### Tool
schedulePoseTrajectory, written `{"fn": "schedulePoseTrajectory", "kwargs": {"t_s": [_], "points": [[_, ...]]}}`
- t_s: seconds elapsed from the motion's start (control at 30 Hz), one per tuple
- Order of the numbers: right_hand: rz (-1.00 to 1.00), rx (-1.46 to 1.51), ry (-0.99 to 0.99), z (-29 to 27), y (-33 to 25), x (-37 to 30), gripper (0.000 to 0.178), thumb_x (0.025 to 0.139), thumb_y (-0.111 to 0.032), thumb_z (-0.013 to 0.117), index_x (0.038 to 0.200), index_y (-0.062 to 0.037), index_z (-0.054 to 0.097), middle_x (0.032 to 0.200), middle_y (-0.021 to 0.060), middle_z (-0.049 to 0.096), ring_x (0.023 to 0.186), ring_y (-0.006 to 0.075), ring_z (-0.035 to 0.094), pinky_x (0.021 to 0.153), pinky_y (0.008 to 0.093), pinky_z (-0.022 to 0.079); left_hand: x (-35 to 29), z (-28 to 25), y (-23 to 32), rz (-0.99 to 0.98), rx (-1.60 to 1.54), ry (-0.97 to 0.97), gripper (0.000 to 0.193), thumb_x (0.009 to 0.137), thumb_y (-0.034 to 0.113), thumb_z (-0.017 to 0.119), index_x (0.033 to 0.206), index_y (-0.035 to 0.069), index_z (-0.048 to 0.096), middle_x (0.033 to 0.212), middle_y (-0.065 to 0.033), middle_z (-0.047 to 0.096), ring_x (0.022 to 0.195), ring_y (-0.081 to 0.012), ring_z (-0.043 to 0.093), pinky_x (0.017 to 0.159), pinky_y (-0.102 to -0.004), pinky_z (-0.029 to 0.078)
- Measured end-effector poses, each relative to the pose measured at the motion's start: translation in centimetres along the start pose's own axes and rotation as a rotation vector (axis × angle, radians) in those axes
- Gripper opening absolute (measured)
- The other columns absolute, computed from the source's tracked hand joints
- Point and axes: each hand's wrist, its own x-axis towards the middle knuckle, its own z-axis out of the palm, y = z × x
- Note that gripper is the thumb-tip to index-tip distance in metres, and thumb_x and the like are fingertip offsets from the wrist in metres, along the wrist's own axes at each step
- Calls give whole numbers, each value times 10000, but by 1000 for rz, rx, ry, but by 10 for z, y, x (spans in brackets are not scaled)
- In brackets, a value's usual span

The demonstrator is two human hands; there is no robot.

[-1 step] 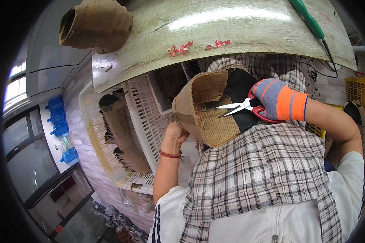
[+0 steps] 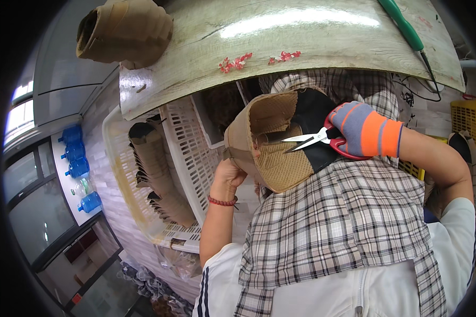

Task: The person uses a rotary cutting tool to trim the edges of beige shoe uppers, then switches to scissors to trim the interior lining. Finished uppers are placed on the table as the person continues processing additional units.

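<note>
Head view: nearest lies a plaid apron [image 2: 344, 232] over the person's lap. Above it the bare left hand [image 2: 228, 177], a red bead bracelet [image 2: 222, 201] at its wrist, clasps the edge of a tan shoe upper [image 2: 280, 140] with a black lining, held over the lap below the table edge. The right hand [image 2: 366, 129] — in a grey and orange glove — grips red-handled scissors [image 2: 317, 139], blades parted inside the upper. Beyond, a white slotted crate [image 2: 188, 148] holds stacked tan uppers [image 2: 156, 169]; farther, a wooden table [image 2: 280, 42] carries another upper [image 2: 124, 31] and a green tool [image 2: 404, 26].
</note>
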Motion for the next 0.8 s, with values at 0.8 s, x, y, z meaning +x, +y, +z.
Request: {"fn": "schedulePoseTrajectory", "kwargs": {"t_s": [0.8], "points": [[-84,16,320,18,-14,2,270,708,-247,752,908,-80,681,893,92,672,860,289,639,786,379,500,-11,7,-12,-102,-43,-21,342,763,-35,740,1096,-31,661,1082,-126,674,933,-225,660,819,-357,569]]}}
